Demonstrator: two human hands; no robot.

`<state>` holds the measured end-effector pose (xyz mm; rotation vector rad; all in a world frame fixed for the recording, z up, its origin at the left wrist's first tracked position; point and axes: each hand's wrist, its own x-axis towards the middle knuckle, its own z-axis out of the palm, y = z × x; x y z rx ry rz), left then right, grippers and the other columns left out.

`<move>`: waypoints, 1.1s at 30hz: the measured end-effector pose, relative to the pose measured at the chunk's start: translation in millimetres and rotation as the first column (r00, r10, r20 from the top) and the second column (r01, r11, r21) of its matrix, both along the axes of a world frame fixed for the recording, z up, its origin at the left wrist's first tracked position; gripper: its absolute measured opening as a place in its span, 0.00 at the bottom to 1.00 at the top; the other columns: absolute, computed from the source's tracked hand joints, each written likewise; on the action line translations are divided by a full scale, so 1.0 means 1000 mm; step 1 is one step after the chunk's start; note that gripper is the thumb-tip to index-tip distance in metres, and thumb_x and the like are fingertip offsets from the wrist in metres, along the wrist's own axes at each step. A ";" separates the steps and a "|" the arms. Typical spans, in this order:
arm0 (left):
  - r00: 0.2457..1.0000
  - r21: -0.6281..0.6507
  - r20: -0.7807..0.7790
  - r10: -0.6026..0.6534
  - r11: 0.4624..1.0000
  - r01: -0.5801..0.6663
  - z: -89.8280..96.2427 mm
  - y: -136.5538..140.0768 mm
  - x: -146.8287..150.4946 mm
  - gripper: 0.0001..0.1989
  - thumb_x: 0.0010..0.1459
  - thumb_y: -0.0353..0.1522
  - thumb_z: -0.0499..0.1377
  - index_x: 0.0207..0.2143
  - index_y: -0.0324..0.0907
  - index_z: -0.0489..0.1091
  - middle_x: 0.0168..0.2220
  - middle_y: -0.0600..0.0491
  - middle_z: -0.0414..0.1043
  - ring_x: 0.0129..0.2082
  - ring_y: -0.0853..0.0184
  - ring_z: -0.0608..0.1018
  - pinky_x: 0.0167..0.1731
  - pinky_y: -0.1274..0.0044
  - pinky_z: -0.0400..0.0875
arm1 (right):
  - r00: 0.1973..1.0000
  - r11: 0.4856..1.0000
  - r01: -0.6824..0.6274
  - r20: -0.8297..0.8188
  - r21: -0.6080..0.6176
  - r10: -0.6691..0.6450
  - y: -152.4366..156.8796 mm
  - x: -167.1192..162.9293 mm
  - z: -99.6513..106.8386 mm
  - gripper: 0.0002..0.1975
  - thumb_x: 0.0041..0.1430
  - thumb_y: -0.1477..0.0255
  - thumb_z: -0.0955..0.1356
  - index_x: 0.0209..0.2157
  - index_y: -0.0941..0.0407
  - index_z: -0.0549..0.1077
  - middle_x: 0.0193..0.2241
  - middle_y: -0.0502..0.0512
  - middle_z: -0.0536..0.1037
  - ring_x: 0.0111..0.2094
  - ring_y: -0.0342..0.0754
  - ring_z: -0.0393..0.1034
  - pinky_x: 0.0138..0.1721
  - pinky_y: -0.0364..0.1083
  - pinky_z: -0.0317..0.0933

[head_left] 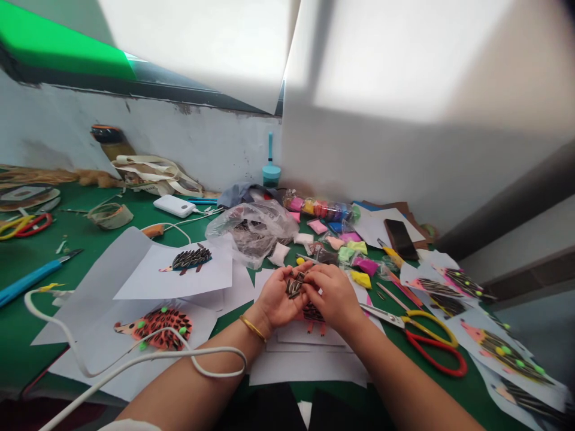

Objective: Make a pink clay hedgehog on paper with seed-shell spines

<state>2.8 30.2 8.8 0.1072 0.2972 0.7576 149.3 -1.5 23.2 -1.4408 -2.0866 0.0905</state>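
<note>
My left hand point(279, 299) is turned palm up and cupped, holding a small heap of striped sunflower seeds point(294, 285). Over that palm, my right hand point(331, 294) has its fingers bent and pinched together among the seeds; which seed it grips is partly hidden. Beneath both hands lies a hedgehog picture point(313, 312) with seed spines and pink legs, mostly covered by my hands, on white paper point(309, 366). A clear plastic bag point(254, 230) with more seeds stands beyond my left hand.
Scissors point(422, 332) with yellow and red handles lie right of my right hand. Colored clay packets point(350, 251) sit behind. Finished hedgehog pictures point(505, 350) and another hedgehog picture point(157, 328) flank me. A white cable point(179, 354) loops across my left forearm. A utility knife point(33, 279) lies left.
</note>
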 end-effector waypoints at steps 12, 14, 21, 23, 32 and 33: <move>1.000 0.048 0.011 -0.011 0.999 0.011 -0.003 0.001 0.000 0.19 0.58 0.30 0.49 0.50 0.34 0.67 0.40 0.43 0.74 0.37 0.64 0.78 0.43 0.72 0.71 | 0.798 0.966 -0.158 -0.603 -0.204 0.003 -0.002 0.006 0.001 0.06 0.60 0.69 0.63 0.34 0.55 0.71 0.33 0.53 0.75 0.35 0.48 0.69 0.38 0.48 0.63; 1.000 0.053 0.007 -0.005 0.999 0.005 -0.003 0.001 0.000 0.19 0.58 0.30 0.49 0.51 0.34 0.66 0.44 0.41 0.73 0.42 0.62 0.78 0.47 0.70 0.70 | 0.634 0.939 -0.236 -0.772 -0.251 -0.047 -0.002 0.008 0.001 0.06 0.58 0.67 0.65 0.36 0.54 0.69 0.33 0.52 0.76 0.34 0.46 0.70 0.38 0.48 0.64; 1.000 0.060 0.015 0.005 0.998 -0.006 -0.002 0.001 -0.002 0.19 0.58 0.30 0.49 0.51 0.33 0.65 0.50 0.38 0.70 0.50 0.58 0.74 0.51 0.67 0.67 | 0.449 0.902 -0.287 -0.877 -0.322 -0.170 0.000 0.019 -0.003 0.10 0.54 0.64 0.69 0.36 0.55 0.74 0.34 0.54 0.78 0.35 0.46 0.71 0.40 0.48 0.65; 1.000 0.055 0.016 0.002 0.998 -0.003 -0.001 0.001 -0.002 0.19 0.58 0.30 0.49 0.51 0.33 0.65 0.52 0.38 0.68 0.51 0.57 0.73 0.51 0.67 0.67 | 0.437 0.890 -0.312 -0.882 -0.333 -0.177 -0.001 0.022 -0.004 0.12 0.52 0.64 0.71 0.36 0.55 0.74 0.35 0.55 0.78 0.36 0.47 0.72 0.41 0.49 0.65; 0.999 0.000 -0.027 0.033 0.999 -0.033 0.002 0.002 -0.003 0.21 0.57 0.28 0.49 0.52 0.33 0.65 0.53 0.39 0.67 0.55 0.57 0.69 0.52 0.67 0.67 | 0.635 0.900 -0.123 -0.730 -0.419 -0.253 -0.018 0.051 -0.020 0.13 0.53 0.61 0.69 0.33 0.57 0.71 0.28 0.54 0.77 0.33 0.49 0.73 0.36 0.48 0.66; 0.999 -0.003 -0.032 0.038 0.999 -0.038 0.003 0.003 -0.003 0.20 0.57 0.28 0.49 0.52 0.33 0.65 0.53 0.39 0.67 0.55 0.57 0.69 0.51 0.67 0.67 | 0.669 0.897 -0.104 -0.698 -0.429 -0.256 -0.022 0.056 -0.024 0.12 0.54 0.61 0.68 0.32 0.56 0.70 0.28 0.54 0.77 0.33 0.49 0.72 0.35 0.48 0.65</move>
